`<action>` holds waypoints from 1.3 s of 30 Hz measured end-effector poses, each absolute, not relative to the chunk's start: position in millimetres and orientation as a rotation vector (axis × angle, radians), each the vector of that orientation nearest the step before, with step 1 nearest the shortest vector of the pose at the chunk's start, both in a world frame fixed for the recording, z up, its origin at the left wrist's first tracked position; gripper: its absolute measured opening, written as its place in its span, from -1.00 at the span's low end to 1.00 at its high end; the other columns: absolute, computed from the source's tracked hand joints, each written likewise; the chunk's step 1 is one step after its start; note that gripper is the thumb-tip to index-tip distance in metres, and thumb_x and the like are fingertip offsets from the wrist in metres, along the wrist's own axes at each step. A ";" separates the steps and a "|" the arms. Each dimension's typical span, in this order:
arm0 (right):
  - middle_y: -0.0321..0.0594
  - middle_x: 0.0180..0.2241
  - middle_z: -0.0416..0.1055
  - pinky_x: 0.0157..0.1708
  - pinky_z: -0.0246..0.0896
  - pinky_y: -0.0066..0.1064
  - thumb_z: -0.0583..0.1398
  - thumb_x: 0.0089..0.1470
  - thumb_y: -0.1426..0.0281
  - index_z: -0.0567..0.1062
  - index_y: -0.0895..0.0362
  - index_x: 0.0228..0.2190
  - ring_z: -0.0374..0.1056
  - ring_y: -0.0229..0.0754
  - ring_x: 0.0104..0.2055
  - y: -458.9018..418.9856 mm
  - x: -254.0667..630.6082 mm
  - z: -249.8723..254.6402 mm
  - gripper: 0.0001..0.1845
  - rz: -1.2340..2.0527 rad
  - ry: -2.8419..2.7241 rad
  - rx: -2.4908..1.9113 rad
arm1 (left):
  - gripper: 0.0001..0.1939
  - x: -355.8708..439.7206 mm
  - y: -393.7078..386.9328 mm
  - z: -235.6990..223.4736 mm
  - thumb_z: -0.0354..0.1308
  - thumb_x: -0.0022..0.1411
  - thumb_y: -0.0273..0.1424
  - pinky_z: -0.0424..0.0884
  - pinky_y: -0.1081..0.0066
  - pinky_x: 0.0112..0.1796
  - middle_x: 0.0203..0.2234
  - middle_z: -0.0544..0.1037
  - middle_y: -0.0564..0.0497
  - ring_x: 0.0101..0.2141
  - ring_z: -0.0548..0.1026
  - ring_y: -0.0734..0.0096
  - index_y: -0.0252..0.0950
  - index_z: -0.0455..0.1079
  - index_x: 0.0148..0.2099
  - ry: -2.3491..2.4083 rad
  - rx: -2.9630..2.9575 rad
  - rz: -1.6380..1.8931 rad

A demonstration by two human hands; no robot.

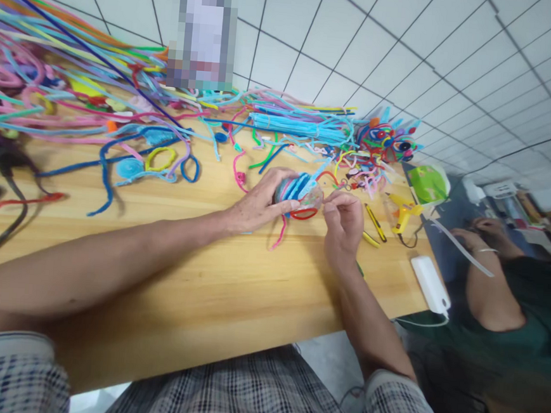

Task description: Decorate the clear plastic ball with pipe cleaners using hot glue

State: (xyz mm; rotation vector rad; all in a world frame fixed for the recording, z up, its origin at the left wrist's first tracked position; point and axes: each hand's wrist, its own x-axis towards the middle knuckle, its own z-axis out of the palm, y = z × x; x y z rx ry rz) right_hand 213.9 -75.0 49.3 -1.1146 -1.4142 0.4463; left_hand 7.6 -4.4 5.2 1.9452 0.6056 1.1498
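My left hand is wrapped around a rounded craft piece wound with blue, pink and grey pipe cleaners. A light-blue strip stands up from its top, and a red pipe cleaner loop shows at its lower right. Below it hangs a pink pipe cleaner end. Close to the piece's right side, my right hand has thumb and fingers pinched together. What lies between those fingertips, if anything, is too small to make out.
Bundled light-blue pipe cleaners and many coloured ones lie along the wall. At right are a colourful finished figure, a yellow cutter, a yellow glue gun and a white power strip. Another person's arm is beyond.
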 end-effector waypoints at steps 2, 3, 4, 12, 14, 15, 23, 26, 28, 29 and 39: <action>-0.31 -0.29 0.47 -0.12 0.38 -0.26 0.36 0.30 0.14 0.49 0.00 -0.28 0.42 -0.16 -0.20 -74.4 212.3 51.6 -0.75 0.486 -1.379 -1.064 | -0.37 7.4 -4.3 5.3 0.24 0.50 0.03 0.42 -0.05 0.33 0.30 0.43 -0.24 0.31 0.43 0.00 -0.17 0.28 0.41 0.604 1.939 1.149; -0.32 -0.30 0.46 -0.12 0.38 -0.27 0.37 0.29 0.15 0.49 0.00 -0.29 0.41 -0.17 -0.21 -74.0 211.7 52.7 -0.75 0.507 -1.362 -1.040 | -0.37 7.5 -4.3 5.5 0.25 0.50 0.04 0.43 -0.06 0.33 0.29 0.43 -0.24 0.30 0.44 0.00 -0.17 0.28 0.41 0.605 1.933 1.149; -0.33 -0.31 0.46 -0.12 0.38 -0.28 0.37 0.28 0.16 0.49 0.00 -0.29 0.41 -0.18 -0.22 -73.6 211.2 53.8 -0.76 0.526 -1.346 -1.021 | -0.37 7.6 -4.4 5.7 0.25 0.49 0.04 0.43 -0.06 0.32 0.29 0.43 -0.24 0.30 0.44 -0.01 -0.17 0.29 0.41 0.608 1.927 1.150; -0.32 -0.39 0.39 -0.08 0.42 -0.23 0.33 0.26 0.07 0.47 -0.02 -0.39 0.37 -0.13 -0.26 -74.8 210.7 63.4 -0.69 0.666 -1.291 -1.073 | -0.39 9.0 -5.4 6.0 0.25 0.50 0.00 0.47 -0.08 0.28 0.30 0.42 -0.25 0.30 0.44 -0.03 -0.16 0.29 0.40 0.622 1.913 1.141; -0.32 -0.41 0.36 -0.07 0.43 -0.19 0.31 0.26 0.03 0.44 -0.02 -0.42 0.36 -0.12 -0.28 -74.2 210.4 65.4 -0.64 0.709 -1.266 -1.065 | -0.40 8.7 -5.5 5.7 0.25 0.50 -0.01 0.47 -0.08 0.29 0.30 0.43 -0.24 0.31 0.43 -0.02 -0.16 0.28 0.40 0.622 1.920 1.141; -0.31 -0.41 0.35 -0.08 0.43 -0.18 0.32 0.25 0.01 0.42 -0.03 -0.44 0.35 -0.11 -0.29 -73.6 210.1 66.3 -0.62 0.730 -1.250 -1.059 | -0.40 8.4 -5.4 5.6 0.25 0.50 -0.01 0.46 -0.07 0.30 0.30 0.43 -0.24 0.32 0.43 -0.02 -0.16 0.28 0.40 0.624 1.922 1.141; -0.37 -0.45 0.12 -0.22 0.39 -0.23 0.38 0.15 -0.13 0.26 -0.02 -0.47 0.21 -0.16 -0.38 -69.7 214.2 69.8 -0.42 0.906 -1.104 -0.973 | -0.39 7.3 -4.2 4.6 0.25 0.50 -0.01 0.45 -0.05 0.31 0.29 0.44 -0.24 0.30 0.44 0.00 -0.20 0.27 0.40 0.626 1.937 1.134; -0.39 -0.43 0.06 -0.25 0.35 -0.26 0.40 0.14 -0.15 0.26 -0.03 -0.44 0.16 -0.18 -0.39 -69.4 219.9 69.7 -0.40 0.964 -1.101 -0.968 | -0.39 7.2 -4.3 4.9 0.24 0.51 -0.02 0.45 -0.07 0.30 0.28 0.44 -0.26 0.29 0.45 -0.01 -0.22 0.27 0.40 0.616 1.947 1.147; -0.38 -0.42 0.07 -0.24 0.36 -0.24 0.40 0.15 -0.16 0.25 -0.03 -0.43 0.17 -0.17 -0.38 -69.1 222.3 69.9 -0.40 0.979 -1.122 -0.985 | -0.40 6.9 -4.5 5.6 0.23 0.51 -0.03 0.45 -0.08 0.29 0.28 0.44 -0.26 0.28 0.45 -0.02 -0.22 0.28 0.40 0.617 1.956 1.146; -0.38 -0.42 0.09 -0.23 0.37 -0.24 0.40 0.15 -0.15 0.24 -0.03 -0.43 0.18 -0.17 -0.37 -69.0 222.6 70.2 -0.40 0.980 -1.125 -0.995 | -0.40 6.7 -4.6 5.9 0.24 0.51 -0.03 0.46 -0.08 0.29 0.28 0.45 -0.26 0.28 0.45 -0.02 -0.22 0.28 0.40 0.619 1.961 1.144; -0.37 -0.43 0.28 -0.23 0.39 -0.28 0.48 0.09 -0.08 0.36 -0.02 -0.43 0.27 -0.19 -0.36 -70.5 215.2 73.5 -0.45 0.934 -1.134 -0.996 | -0.40 6.7 -3.6 4.4 0.25 0.50 -0.02 0.47 -0.07 0.29 0.29 0.44 -0.24 0.30 0.45 -0.02 -0.17 0.28 0.40 0.635 1.951 1.138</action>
